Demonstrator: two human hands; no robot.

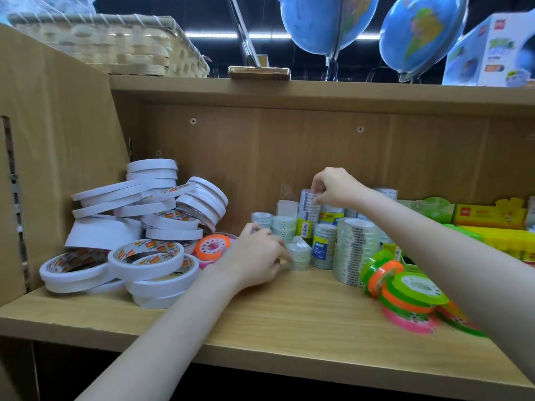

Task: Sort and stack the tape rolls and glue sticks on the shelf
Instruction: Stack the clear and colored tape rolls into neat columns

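Observation:
On the wooden shelf, a messy heap of white double-sided tape rolls fills the left side. Wrapped stacks of clear tape rolls stand in the middle. My left hand has its fingers closed on a small wrapped pack of clear tape standing on the shelf. My right hand pinches the top of a tall wrapped tube of clear tape further back. Orange, green and pink tape rolls lie at the right under my right forearm. Another orange roll lies beside the white heap.
Green and yellow boxes line the back right, with yellow-green packs in front of them. Above, the upper shelf holds a woven basket, two globes and a boxed item. A cardboard side panel closes the left.

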